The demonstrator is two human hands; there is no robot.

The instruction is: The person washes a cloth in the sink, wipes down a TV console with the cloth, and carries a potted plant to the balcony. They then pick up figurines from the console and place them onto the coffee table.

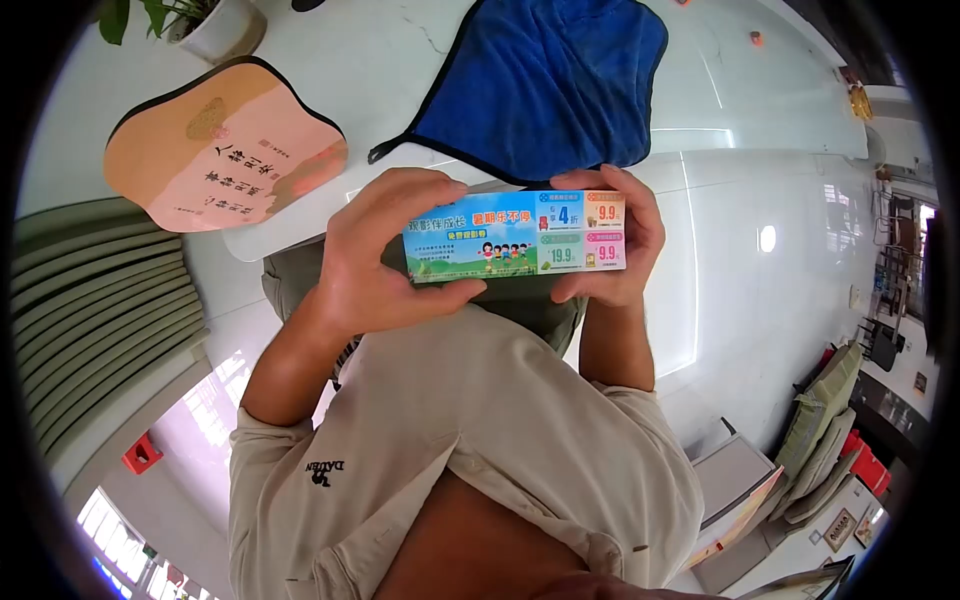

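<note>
A printed coupon strip point(480, 245) is held up level in front of my chest, its colourful face toward me. The left part is blue and green with cartoon children; the right part has four small panels with prices such as 9.9 and 19.9. My left hand point(385, 255) grips the strip's left end between thumb and fingers. At the other end, my right hand point(625, 235) pinches it the same way. Just beyond the strip, a blue cloth point(545, 85) with black edging lies on the white table point(380, 75).
A pink and orange mat point(225, 150) with Chinese writing lies on the table's left side, near a potted plant point(220, 30). A green ribbed cushioned seat point(105, 310) is at left. Folded green cushions point(820, 430) and a red stool point(142, 455) stand farther off.
</note>
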